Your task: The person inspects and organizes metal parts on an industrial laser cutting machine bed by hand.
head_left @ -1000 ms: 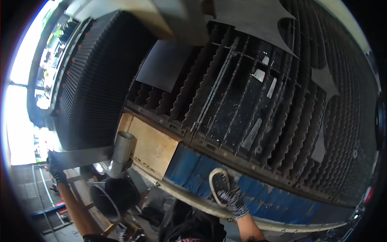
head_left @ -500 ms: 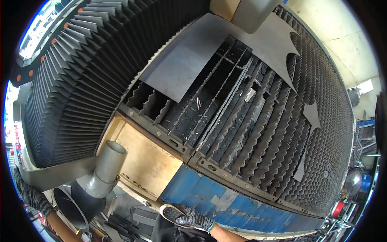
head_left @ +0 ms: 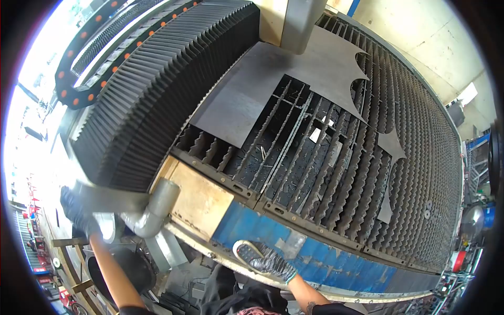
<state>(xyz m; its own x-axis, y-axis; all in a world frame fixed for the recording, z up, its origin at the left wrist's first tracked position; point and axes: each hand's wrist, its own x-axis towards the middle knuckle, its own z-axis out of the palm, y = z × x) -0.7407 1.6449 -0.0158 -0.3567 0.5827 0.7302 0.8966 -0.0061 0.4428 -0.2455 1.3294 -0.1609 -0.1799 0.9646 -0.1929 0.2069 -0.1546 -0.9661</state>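
In a dark-and-grey knit glove, my right hand [head_left: 274, 265] grips a light-rimmed handheld remote control [head_left: 247, 254] with a dark button face. It is close to the blue front edge [head_left: 310, 262] of a slatted cutting bed. My left hand [head_left: 76, 210], gloved too, is stretched out at far left beside the grey metal bracket [head_left: 118, 199] at the end of the bellows. Motion smears its fingers, so I cannot make out their pose or whether they touch the bracket.
A cut metal sheet [head_left: 236, 100] lies on the toothed slats [head_left: 336, 184], under a grey machine head [head_left: 304, 26]. Black bellows [head_left: 152, 94] run along the left side. A grey pipe elbow [head_left: 163, 202] stands by the tan panel [head_left: 202, 202]. Scrap pieces [head_left: 178, 302] lie below.
My view has shifted, showing more of the left side and floor. My left hand has risen from low left toward the bracket. My right hand, still holding the remote, appears farther right and higher.
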